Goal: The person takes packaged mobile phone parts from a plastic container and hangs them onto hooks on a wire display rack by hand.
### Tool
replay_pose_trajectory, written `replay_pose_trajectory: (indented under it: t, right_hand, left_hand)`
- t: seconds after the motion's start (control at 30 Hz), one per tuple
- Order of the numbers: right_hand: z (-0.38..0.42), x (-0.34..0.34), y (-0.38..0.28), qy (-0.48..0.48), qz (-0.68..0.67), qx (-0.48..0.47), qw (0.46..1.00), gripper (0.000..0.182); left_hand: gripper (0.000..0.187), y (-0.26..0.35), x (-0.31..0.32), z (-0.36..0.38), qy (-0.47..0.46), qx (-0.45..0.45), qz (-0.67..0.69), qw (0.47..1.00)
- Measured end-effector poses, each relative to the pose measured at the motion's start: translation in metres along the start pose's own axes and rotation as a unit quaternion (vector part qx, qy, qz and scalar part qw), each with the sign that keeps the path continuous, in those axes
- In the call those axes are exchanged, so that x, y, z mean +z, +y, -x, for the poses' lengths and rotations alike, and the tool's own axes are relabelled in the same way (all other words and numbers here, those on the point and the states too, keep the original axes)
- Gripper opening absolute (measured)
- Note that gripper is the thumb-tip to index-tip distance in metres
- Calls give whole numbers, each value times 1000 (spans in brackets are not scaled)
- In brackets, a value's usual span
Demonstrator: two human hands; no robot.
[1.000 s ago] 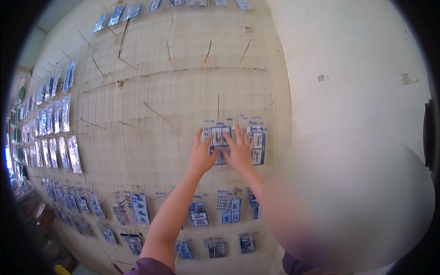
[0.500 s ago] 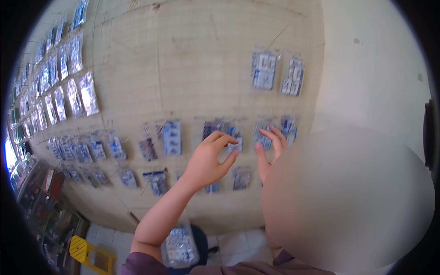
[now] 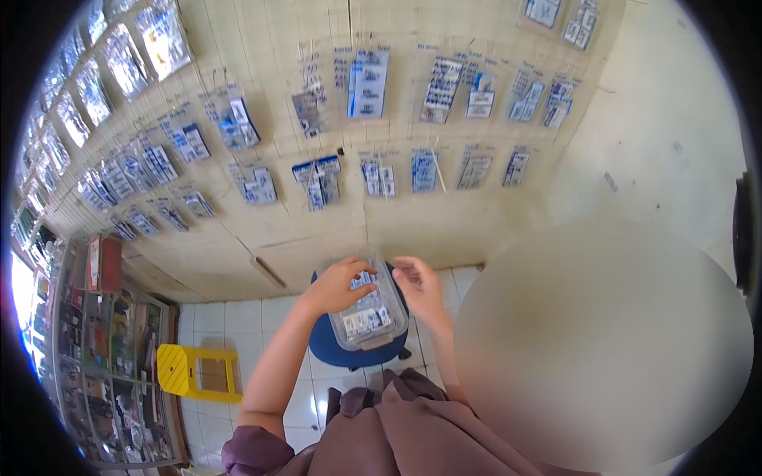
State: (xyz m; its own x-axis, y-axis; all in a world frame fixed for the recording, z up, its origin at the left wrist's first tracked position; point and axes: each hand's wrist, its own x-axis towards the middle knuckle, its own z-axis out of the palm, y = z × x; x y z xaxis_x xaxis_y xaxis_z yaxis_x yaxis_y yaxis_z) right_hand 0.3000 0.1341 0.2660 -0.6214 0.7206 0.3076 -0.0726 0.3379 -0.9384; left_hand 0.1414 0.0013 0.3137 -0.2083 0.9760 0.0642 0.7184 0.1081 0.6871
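Note:
A clear plastic box [image 3: 367, 344] holding several small white and blue packets [image 3: 368, 319] rests on a round blue stool [image 3: 337, 353]. Over the box's left part is my left hand [image 3: 340, 285], its fingers apart and curved above the packets, with nothing seen in them. My right hand [image 3: 417, 287] is at the box's right rim, fingers loosely bent and apart, nothing visible between them. Beyond both hands, bagged packets hang on the wall, among them a blue and white one [image 3: 367, 83] and a dark-topped one [image 3: 319, 182].
A yellow step stool [image 3: 178, 371] stands on the tiled floor at the left, beside a glass display cabinet [image 3: 103, 381]. Silvery packets [image 3: 163, 40] hang at the upper left. A large blurred round patch covers the lower right.
The view has tilted down, bringing the box and stool nearer the centre. Both hands have moved from in front of the hanging packets down to the box.

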Motion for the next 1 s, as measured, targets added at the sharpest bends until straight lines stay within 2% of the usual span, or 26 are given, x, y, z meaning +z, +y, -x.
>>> replay_pose_trajectory:
  t: [0.07,0.13,0.2,0.23,0.27,0.33,0.37,0.4,0.43,0.47,0.57,0.67,0.8,0.9,0.97,1.0]
  right_hand:
    - [15,20,50,-65,-95,135,984,25]
    - [33,36,101,-76,-111,171,976,30]
    - [48,52,137,-55,-219,402,887,43]
    - [57,63,168,-48,-248,457,853,47]
    - [66,74,193,-44,-247,466,848,47]
    - [81,95,235,41,-366,574,731,27]
    - [85,105,252,45,-365,580,727,27]
    - [87,113,266,85,-365,612,696,28]
    - [88,119,279,125,-365,641,664,30]
    - [91,124,292,129,-363,645,660,30]
    - [94,135,320,152,-332,662,654,30]
    - [94,137,332,173,-325,670,645,32]
    - [92,140,342,191,-280,701,628,34]
    - [95,142,352,183,-276,707,625,34]
    - [91,141,346,174,-277,707,627,34]
    - [90,141,345,179,-278,704,628,32]
  left_hand:
    - [33,-39,28,4,1,-63,40,997]
    - [33,-96,66,5,-14,-79,63,995]
    - [34,-146,109,5,-29,-93,83,992]
    - [34,-168,130,4,-26,-111,59,992]
    - [35,-188,148,3,-23,-128,33,991]
    - [35,-225,182,0,-31,-138,15,990]
    - [36,-241,197,-1,-30,-142,-8,989]
    - [36,-251,207,-3,-37,-146,-3,989]
    - [36,-261,217,-5,-53,-189,-8,980]
    - [37,-270,226,-7,-69,-232,-14,970]
    - [43,-290,249,-13,-89,-272,-68,956]
    - [51,-309,275,-16,-66,-283,-98,952]
    - [50,-307,282,-25,-84,-311,-145,935]
    - [46,-302,277,-29,-90,-344,-132,925]
    - [29,-295,271,-31,-38,-349,-110,930]
    - [29,-293,268,-31,-37,-348,-111,930]
